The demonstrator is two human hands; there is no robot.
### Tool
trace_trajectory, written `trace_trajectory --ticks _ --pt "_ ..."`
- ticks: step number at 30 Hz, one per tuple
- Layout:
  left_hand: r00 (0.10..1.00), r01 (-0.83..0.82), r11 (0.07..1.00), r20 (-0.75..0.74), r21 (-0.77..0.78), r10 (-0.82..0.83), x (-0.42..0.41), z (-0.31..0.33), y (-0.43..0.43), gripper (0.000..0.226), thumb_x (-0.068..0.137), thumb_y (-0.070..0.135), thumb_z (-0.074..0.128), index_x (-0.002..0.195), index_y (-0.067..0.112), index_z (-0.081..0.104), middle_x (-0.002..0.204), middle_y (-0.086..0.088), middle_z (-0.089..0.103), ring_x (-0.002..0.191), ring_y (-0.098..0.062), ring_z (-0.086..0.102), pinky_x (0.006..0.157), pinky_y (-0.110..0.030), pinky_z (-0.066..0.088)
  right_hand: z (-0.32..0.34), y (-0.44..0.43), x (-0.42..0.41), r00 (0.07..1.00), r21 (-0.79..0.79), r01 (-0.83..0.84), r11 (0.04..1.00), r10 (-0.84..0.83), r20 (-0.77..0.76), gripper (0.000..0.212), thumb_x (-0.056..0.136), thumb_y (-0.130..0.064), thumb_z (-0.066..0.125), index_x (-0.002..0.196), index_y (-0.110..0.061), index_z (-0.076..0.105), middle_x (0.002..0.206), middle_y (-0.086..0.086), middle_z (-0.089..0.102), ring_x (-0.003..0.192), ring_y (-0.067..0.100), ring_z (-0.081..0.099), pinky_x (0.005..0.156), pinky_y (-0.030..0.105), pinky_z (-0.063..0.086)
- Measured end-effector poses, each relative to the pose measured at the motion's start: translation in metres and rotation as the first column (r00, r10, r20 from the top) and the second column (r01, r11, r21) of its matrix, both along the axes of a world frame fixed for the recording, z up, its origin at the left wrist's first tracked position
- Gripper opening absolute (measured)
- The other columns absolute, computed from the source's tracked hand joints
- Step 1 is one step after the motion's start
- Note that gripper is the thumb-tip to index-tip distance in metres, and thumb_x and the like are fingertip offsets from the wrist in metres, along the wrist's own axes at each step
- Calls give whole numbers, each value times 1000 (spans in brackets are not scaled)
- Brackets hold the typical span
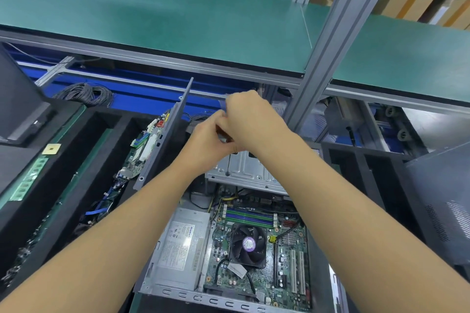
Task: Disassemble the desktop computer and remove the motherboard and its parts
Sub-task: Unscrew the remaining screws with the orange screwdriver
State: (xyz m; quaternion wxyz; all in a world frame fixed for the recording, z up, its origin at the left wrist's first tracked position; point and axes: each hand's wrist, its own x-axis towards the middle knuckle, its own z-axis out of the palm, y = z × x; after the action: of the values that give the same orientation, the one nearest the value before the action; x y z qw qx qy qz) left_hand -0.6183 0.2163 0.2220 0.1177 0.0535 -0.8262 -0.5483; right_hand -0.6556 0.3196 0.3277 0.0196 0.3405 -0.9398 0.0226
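The open desktop case (178, 295) lies flat in front of me. Inside it are the green motherboard (287, 274), a black CPU fan (248, 245), a grey power supply (178, 246) and a silver drive cage (249, 173) at the far end. My left hand (208, 140) and my right hand (254, 119) are clasped together above the drive cage. Both grip a screwdriver (229, 162). Its handle is mostly hidden by my fingers, and its thin shaft points down onto the cage top.
A grey side panel (165, 132) stands on edge left of the case. Beyond it, black foam trays hold another motherboard (142, 150), a RAM stick (28, 178) and a CPU chip (51, 149). A green shelf (178, 20) overhangs, carried by an aluminium post (330, 40). Another grey case (445, 198) stands right.
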Motion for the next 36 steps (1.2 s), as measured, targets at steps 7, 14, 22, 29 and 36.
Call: trace_trajectory --ticks 7,14,22,29,36 --pt "995 93 991 -33 95 -91 13 2 -14 20 81 9 78 91 24 67 82 16 74 77 6 67 68 -10 48 16 9 1 931 -5 -173 985 165 325 33 85 -7 58 117 -16 54 110 4 52 94 23 55 73 35 47" --pt "1000 -3 1000 28 19 3 9 10 3 27 63 43 75 78 31 56 64 23 62 59 8 55 51 -4 39 10 0 8 973 -97 103 990 -80 214 35 98 -47 51 99 -13 43 84 2 45 71 21 47 49 30 24" --pt "976 213 973 31 86 -216 12 6 -20 15 85 10 75 91 23 69 71 22 68 65 10 60 59 -3 42 15 -1 12 939 -22 47 999 -36 342 29 89 -11 55 117 -17 51 115 5 51 108 28 44 77 34 37" --pt "989 138 990 50 39 -140 -2 2 -14 34 66 37 82 87 25 59 74 13 66 69 -1 61 61 -17 50 9 -6 21 933 -46 323 945 -310 185 48 99 -58 39 108 -11 37 93 7 43 91 31 45 70 39 35" --pt "953 297 948 21 116 -302 5 0 -29 33 77 37 77 108 32 67 96 11 72 94 -8 67 84 -27 56 13 -11 21 963 53 200 978 -206 174 13 98 -15 50 102 -10 38 93 10 50 80 30 52 55 35 36"
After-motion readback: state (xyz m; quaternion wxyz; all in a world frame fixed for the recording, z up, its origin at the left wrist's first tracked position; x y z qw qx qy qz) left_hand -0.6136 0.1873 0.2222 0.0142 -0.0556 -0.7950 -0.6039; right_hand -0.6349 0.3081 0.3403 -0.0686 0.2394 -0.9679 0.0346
